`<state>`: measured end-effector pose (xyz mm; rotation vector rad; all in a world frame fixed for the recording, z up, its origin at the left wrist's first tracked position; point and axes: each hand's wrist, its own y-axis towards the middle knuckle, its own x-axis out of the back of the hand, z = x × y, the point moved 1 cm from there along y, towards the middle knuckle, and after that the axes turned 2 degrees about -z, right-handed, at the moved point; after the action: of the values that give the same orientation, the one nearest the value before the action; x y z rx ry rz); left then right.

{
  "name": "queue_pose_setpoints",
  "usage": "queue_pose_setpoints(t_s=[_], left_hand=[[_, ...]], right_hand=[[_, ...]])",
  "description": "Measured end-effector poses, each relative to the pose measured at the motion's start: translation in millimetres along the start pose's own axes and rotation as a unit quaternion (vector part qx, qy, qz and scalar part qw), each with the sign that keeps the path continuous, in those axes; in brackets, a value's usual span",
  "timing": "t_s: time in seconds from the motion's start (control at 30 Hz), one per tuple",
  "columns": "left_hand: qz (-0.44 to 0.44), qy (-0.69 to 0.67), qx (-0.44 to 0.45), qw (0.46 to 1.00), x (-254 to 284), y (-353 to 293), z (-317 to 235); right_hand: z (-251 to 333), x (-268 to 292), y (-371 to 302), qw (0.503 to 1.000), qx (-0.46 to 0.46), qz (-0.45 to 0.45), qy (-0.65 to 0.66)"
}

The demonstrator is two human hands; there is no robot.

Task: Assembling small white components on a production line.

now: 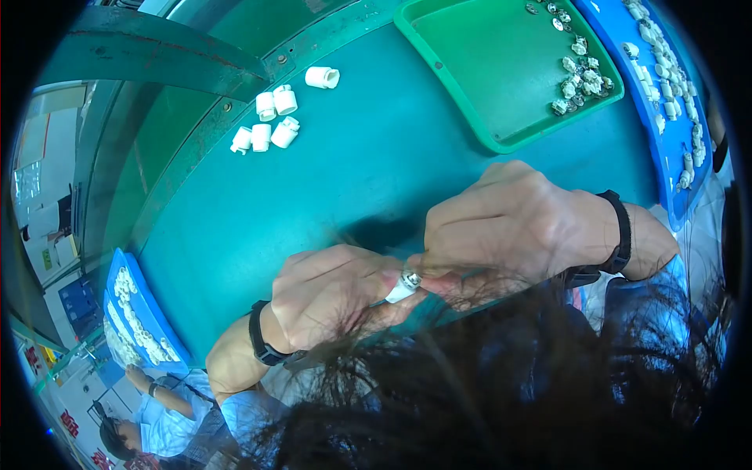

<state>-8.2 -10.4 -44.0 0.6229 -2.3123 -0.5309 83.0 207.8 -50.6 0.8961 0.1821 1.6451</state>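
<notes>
Between my two hands, over the near part of the table, is a small white socket piece (402, 293) with bright metal at its upper end. My left hand (333, 294) pinches its white body between thumb and fingers. The fingers of my right hand (509, 227) are closed at the metal end, right against the left fingertips. Hair in front hides part of both hands, and the right fingertips show only in part. Several loose white sockets (261, 138) stand or lie in a group at the far left of the table.
At the far right is a green tray (501, 145) with small white-and-metal parts. Beside it lies a blue tray (666, 184) of white pieces. Another blue tray (174, 338) with white pieces is at the left edge. Beyond it sits another person (160, 423). A green metal frame (157, 48) borders the table.
</notes>
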Motion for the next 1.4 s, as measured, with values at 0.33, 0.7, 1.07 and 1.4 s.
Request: queue_pose_setpoints(t_s=[0.33, 0.7, 1.07, 1.4], left_hand=[[-0.016, 0.028, -0.023, 0.999, -0.6, -1.6, -0.5], [0.031, -0.017, 0.012, 0.999, 1.4, -4.2, 2.7], [0.062, -0.011, 0.057, 0.996, 4.5, -18.4, -0.2], [0.022, -0.010, 0.005, 1.000, 1.1, -8.0, 1.8]], right_hand=[[1.7, 6.7, 4.6, 1.000, 0.004, 0.019, 0.002], [-6.2, -0.3, 9.4, 0.702, -0.423, 0.097, 0.565], [-6.8, -6.6, 7.2, 0.707, -0.440, 0.097, 0.546], [-7.9, -5.8, 8.3, 0.701, -0.467, 0.114, 0.526]])
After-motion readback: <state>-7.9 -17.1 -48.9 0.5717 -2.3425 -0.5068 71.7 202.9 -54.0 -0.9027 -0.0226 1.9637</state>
